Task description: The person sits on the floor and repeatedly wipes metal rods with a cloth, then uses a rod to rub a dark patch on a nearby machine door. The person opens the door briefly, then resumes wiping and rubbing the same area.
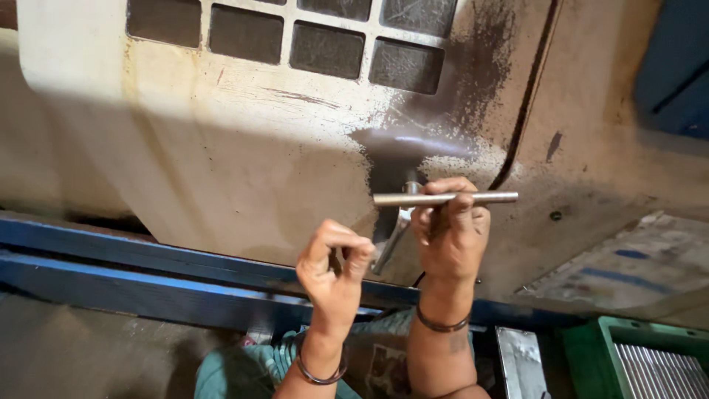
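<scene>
Rod [444, 198] lies level across the right hand [450, 236], pinched betw. thumb and fingertips at its middle, in front of the grimy cream machine cover [244, 148] w/ its grid of dark windows [295, 33]. Left hand [334, 270], just beside and lower, has fingers curled shut near the lower end of a bright metal handle [391, 236] (can't tell if it actually grips it); both wrists wear bangles [442, 324]. Blue rail [111, 273] runs below the cover, green crate [635, 358] at lower right.

Blue rail [133, 277] beneath cream machine panel [244, 162]
</scene>
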A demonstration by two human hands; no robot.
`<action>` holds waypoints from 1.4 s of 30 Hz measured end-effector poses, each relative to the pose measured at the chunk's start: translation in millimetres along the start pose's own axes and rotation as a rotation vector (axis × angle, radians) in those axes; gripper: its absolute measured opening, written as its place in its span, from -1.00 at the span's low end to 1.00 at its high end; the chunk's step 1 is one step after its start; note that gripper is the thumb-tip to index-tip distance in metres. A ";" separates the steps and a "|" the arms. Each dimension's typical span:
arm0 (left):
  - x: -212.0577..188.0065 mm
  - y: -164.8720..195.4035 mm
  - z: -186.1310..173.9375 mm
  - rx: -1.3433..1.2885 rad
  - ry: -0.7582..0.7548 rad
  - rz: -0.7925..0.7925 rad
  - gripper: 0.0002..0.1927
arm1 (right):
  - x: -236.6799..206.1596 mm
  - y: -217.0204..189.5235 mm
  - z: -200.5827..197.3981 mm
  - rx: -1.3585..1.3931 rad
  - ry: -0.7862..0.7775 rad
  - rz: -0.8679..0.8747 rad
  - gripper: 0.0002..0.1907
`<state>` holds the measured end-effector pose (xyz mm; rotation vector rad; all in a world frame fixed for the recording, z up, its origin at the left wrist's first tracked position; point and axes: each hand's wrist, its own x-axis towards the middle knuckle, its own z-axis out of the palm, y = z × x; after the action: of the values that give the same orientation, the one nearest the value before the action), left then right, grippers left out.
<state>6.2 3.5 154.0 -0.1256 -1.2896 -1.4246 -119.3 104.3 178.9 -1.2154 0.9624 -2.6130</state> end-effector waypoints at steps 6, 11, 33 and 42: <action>-6.4 -28.2 1.5 -0.386 -0.118 -0.278 -0.68 | -0.1 -6.1 -8.3 0.215 -0.100 0.201 -0.58; -7.8 -35.0 6.8 -0.564 -0.222 -0.281 -0.74 | 1.1 -10.2 -12.9 0.234 -0.121 0.314 -0.57; -21.7 -51.2 1.9 -0.575 -0.368 -0.318 -0.92 | -11.5 -37.7 -73.1 -0.008 -0.249 0.517 -0.43; -17.7 -29.6 -3.9 0.201 -0.066 -0.044 -0.79 | -16.6 -66.6 -34.1 -0.725 -0.398 0.396 -0.72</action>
<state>-7.8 4.4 122.3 -0.0091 -1.4905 -1.3280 -121.7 180.0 190.7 -1.3962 1.8895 -1.6630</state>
